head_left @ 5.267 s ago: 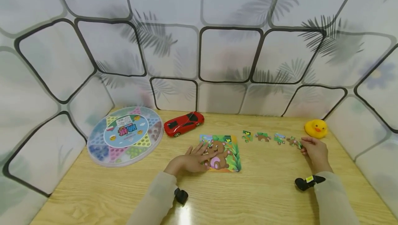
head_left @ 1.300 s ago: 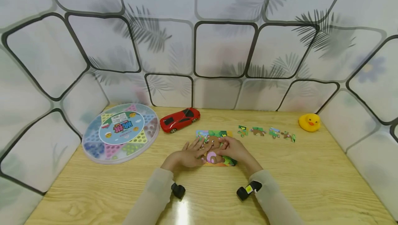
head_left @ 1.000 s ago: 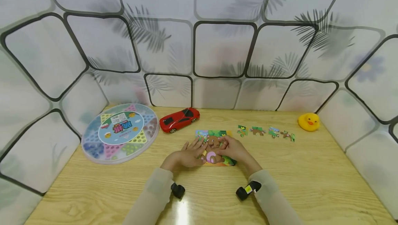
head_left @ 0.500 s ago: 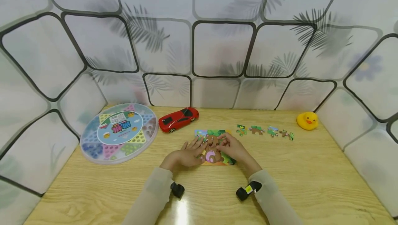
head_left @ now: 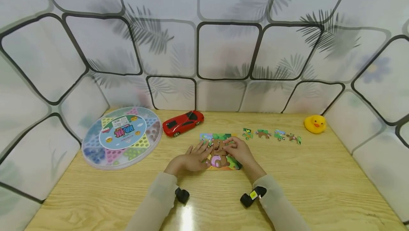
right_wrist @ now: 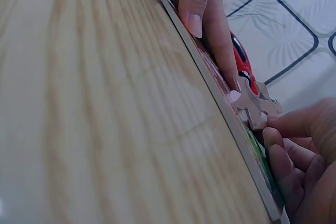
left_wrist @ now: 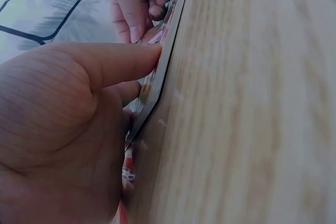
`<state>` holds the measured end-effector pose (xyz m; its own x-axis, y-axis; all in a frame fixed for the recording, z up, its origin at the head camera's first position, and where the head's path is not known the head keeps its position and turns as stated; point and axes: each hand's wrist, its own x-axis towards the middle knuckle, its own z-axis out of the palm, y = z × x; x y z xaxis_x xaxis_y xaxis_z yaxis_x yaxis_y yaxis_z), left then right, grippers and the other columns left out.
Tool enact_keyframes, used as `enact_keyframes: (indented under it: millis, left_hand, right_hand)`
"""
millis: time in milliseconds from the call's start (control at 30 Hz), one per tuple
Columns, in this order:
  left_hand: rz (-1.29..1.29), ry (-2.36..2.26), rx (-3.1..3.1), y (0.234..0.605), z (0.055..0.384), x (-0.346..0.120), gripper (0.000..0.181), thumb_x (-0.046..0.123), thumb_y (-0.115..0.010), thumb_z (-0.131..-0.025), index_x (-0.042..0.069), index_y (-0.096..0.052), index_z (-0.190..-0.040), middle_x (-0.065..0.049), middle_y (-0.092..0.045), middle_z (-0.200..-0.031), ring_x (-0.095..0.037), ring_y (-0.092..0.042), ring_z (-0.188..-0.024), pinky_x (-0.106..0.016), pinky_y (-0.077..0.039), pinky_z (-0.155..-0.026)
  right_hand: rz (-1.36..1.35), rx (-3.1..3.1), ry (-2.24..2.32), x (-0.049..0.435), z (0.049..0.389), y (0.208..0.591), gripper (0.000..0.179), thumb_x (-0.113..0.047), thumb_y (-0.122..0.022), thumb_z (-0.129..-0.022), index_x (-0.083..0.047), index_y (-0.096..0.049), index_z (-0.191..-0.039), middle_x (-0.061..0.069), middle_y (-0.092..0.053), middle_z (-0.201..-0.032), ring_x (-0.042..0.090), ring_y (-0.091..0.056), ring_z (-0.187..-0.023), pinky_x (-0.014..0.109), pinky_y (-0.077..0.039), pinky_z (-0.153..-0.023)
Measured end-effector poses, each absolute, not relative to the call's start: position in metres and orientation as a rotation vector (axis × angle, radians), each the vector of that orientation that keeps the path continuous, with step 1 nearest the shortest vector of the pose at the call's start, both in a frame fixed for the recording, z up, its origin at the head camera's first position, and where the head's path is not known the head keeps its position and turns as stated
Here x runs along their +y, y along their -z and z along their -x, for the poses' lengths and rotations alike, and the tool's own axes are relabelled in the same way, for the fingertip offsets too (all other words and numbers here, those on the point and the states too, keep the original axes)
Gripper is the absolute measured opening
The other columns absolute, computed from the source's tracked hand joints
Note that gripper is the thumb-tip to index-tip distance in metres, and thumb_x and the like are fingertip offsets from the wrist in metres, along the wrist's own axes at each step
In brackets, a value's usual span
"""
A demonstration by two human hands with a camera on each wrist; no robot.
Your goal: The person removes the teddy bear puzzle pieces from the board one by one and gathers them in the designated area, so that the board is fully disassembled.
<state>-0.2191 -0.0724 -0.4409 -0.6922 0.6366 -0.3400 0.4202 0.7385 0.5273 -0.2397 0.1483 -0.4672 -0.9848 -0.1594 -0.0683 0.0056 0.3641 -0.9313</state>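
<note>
A bear jigsaw puzzle board [head_left: 223, 136] lies flat on the table in front of me. My left hand [head_left: 193, 160] rests on its left part with fingers spread, the thumb [left_wrist: 131, 61] near the front edge. Over the board's right half, my right hand [head_left: 240, 151] pinches a jigsaw piece [right_wrist: 256, 103] between thumb and fingertips. In the right wrist view the piece is tilted up against the board's surface, its back toward the camera. From the head view I cannot tell its outline apart from the bear picture.
Several loose jigsaw pieces [head_left: 263, 134] lie in a row right of the board. A red toy car [head_left: 183, 123] stands behind it. Left is a round Chinese checkers board [head_left: 123, 137]; a yellow rubber duck [head_left: 315, 124] sits far right. A patterned fabric wall [head_left: 228, 53] encloses the table.
Since the oldest frame, my right hand has come left from the end of the row of loose pieces to the board. Lately its fingers have shifted only slightly; my left hand has stayed put.
</note>
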Motion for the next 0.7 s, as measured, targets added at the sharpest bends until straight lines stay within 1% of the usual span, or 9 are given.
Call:
enact_keyframes:
  millis: [200, 333, 500, 700]
  left_hand:
    - [-0.799, -0.583, 2.425, 0.441, 0.219, -0.073, 0.066, 0.037, -0.04, -0.1, 0.017, -0.006, -0.154, -0.007, 0.007, -0.159, -0.025, 0.018, -0.143, -0.055, 0.009, -0.11]
    - [-0.807, -0.586, 2.418, 0.442, 0.219, -0.073, 0.066, 0.037, -0.039, -0.101, 0.016, -0.005, -0.154, -0.008, 0.009, -0.158, -0.025, 0.018, -0.142, -0.054, 0.01, -0.11]
    - [-0.815, -0.596, 2.414, 0.446, 0.22, -0.074, 0.067, 0.037, -0.039, -0.1, 0.016, -0.004, -0.154, -0.008, 0.01, -0.158, -0.025, 0.02, -0.142, -0.053, 0.012, -0.11]
    - [-0.814, -0.601, 2.418, 0.454, 0.224, -0.074, 0.069, 0.038, -0.04, -0.1, 0.016, -0.002, -0.153, -0.007, 0.012, -0.158, -0.023, 0.022, -0.141, -0.052, 0.014, -0.11]
  right_hand:
    - [0.034, 2.484, 1.701, 0.145, 0.24, 0.467, 0.016, -0.005, -0.066, -0.087, 0.0, -0.062, -0.102, 0.002, -0.066, -0.067, 0.009, -0.054, -0.052, 0.021, -0.044, -0.05]
    - [-0.019, 2.444, 1.748, 0.146, 0.241, 0.468, 0.018, -0.005, -0.066, -0.087, 0.001, -0.062, -0.104, -0.001, -0.063, -0.063, 0.008, -0.054, -0.052, 0.019, -0.044, -0.049]
    - [-0.056, 2.403, 1.799, 0.148, 0.242, 0.469, 0.021, -0.004, -0.065, -0.088, 0.003, -0.061, -0.107, -0.001, -0.064, -0.065, 0.007, -0.055, -0.052, 0.017, -0.045, -0.049]
    - [-0.048, 2.318, 1.889, 0.153, 0.242, 0.47, 0.022, -0.001, -0.063, -0.088, 0.007, -0.059, -0.109, 0.0, -0.066, -0.07, 0.008, -0.057, -0.052, 0.018, -0.047, -0.049]
